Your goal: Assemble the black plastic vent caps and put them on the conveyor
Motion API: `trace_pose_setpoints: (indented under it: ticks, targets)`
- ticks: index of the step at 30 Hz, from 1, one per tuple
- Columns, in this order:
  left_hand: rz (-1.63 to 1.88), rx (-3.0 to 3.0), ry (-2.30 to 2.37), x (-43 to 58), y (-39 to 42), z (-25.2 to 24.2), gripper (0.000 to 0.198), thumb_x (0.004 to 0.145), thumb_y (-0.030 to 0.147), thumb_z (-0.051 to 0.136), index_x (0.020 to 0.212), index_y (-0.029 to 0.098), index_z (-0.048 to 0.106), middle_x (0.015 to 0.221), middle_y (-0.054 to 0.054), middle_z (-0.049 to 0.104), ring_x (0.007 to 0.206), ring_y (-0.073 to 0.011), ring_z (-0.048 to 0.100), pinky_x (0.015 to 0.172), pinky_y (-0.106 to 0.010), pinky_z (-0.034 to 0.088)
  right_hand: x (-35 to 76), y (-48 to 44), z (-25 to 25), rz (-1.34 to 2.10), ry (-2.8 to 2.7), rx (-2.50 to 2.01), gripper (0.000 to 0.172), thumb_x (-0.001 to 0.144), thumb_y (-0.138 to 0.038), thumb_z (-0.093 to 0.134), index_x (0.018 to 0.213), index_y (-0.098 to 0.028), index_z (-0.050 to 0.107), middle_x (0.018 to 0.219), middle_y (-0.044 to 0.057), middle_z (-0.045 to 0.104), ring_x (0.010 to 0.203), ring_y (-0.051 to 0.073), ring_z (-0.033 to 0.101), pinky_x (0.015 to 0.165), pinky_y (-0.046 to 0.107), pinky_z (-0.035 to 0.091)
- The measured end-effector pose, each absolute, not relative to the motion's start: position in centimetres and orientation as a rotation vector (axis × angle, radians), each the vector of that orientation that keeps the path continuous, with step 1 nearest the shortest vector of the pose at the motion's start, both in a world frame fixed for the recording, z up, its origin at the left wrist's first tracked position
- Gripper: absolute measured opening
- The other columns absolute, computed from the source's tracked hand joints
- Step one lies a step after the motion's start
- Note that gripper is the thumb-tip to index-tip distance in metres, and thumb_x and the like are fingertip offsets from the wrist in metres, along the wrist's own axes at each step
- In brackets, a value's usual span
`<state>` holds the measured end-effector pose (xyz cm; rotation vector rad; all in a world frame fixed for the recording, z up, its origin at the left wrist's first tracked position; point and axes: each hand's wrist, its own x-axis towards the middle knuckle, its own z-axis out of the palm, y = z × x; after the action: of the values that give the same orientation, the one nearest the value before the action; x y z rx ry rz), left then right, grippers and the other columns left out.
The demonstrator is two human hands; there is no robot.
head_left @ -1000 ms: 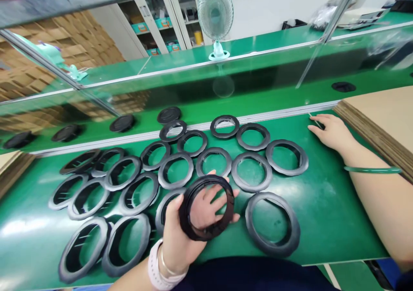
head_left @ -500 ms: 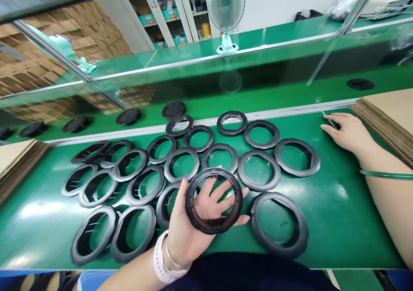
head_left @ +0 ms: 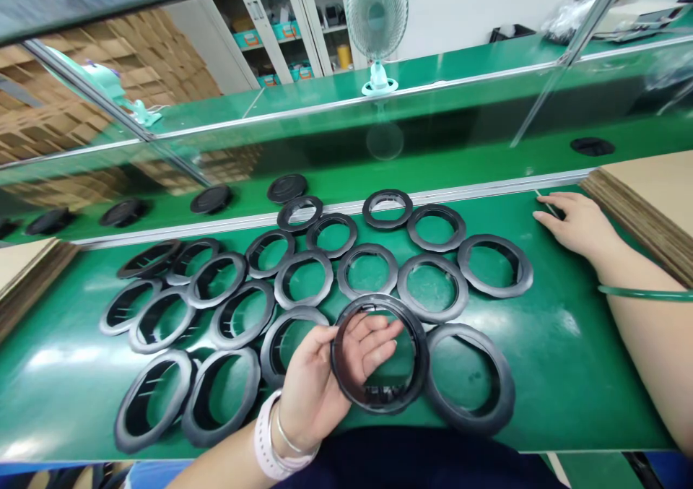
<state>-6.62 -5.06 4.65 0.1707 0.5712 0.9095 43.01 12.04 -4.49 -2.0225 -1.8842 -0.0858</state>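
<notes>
My left hand holds a black plastic ring by its left rim. The thumb grips that edge while the other fingers curl behind and show through the middle, which looks faintly tinted, as if by a clear pane. At the right, my right hand rests low over the green tabletop, thumb and fingers closed around a thin dark stick-like tool with a pale tip. Most of that tool is hidden. Just right of the held ring lies a larger dark grey ring, partly covered by it.
Several dark rings lie spread over the green table. Cardboard stacks flank it at both sides. Behind the metal rail, black discs sit on a green belt-like strip. Farther back stands a mint fan.
The held ring has moved right and slightly nearer, and its face has turned somewhat. My left fingers have drawn together behind it. My right hand has stayed nearly still.
</notes>
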Motion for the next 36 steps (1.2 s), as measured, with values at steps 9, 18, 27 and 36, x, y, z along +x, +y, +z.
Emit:
trace_pose_setpoints:
  ticks: [9, 18, 27, 36]
  targets:
    - [0.829, 0.645, 0.793, -6.1, -5.9, 5.2, 0.042, 0.082, 0.033, 0.063, 0.118, 0.011, 0.065, 0.057, -0.002, 0.059, 0.064, -0.0173, 0.059, 0.064, -0.025, 0.043, 42.5, 11.9, -4.1, -0.094, -1.899, -2.023, 0.037, 0.091, -0.024, 0.067, 0.125, -0.010, 0.067, 0.129, 0.018, 0.061, 0.125, 0.027, 0.053, 0.113, 0.036, 0.037]
    - [0.631, 0.766, 0.915, -6.3, -5.6, 5.3, 0.037, 0.085, 0.041, 0.068, 0.107, 0.013, 0.063, 0.066, -0.004, 0.066, 0.046, -0.0063, 0.046, 0.049, -0.018, 0.030, 42.8, 12.0, -4.3, -0.109, -1.919, -2.006, 0.038, 0.091, -0.025, 0.066, 0.125, -0.008, 0.067, 0.129, 0.019, 0.061, 0.125, 0.027, 0.052, 0.113, 0.035, 0.036]
    - [0.550, 0.855, 0.943, -6.6, -5.8, 5.6, 0.027, 0.083, 0.036, 0.067, 0.096, 0.015, 0.060, 0.075, -0.004, 0.067, 0.071, -0.0158, 0.057, 0.070, -0.027, 0.039, 43.1, 11.9, -4.6, -0.134, -1.930, -1.918, 0.040, 0.091, -0.031, 0.063, 0.123, -0.006, 0.068, 0.125, 0.020, 0.062, 0.121, 0.029, 0.055, 0.112, 0.041, 0.039]
    - [0.450, 0.896, 0.784, -7.5, -6.2, 5.2, 0.021, 0.072, 0.020, 0.062, 0.091, 0.014, 0.061, 0.085, -0.007, 0.071, 0.078, -0.0185, 0.058, 0.073, -0.029, 0.038, 42.4, 11.7, -4.0, -0.110, -1.931, -1.947, 0.038, 0.093, -0.027, 0.065, 0.123, -0.004, 0.067, 0.127, 0.021, 0.061, 0.122, 0.028, 0.054, 0.113, 0.038, 0.037]
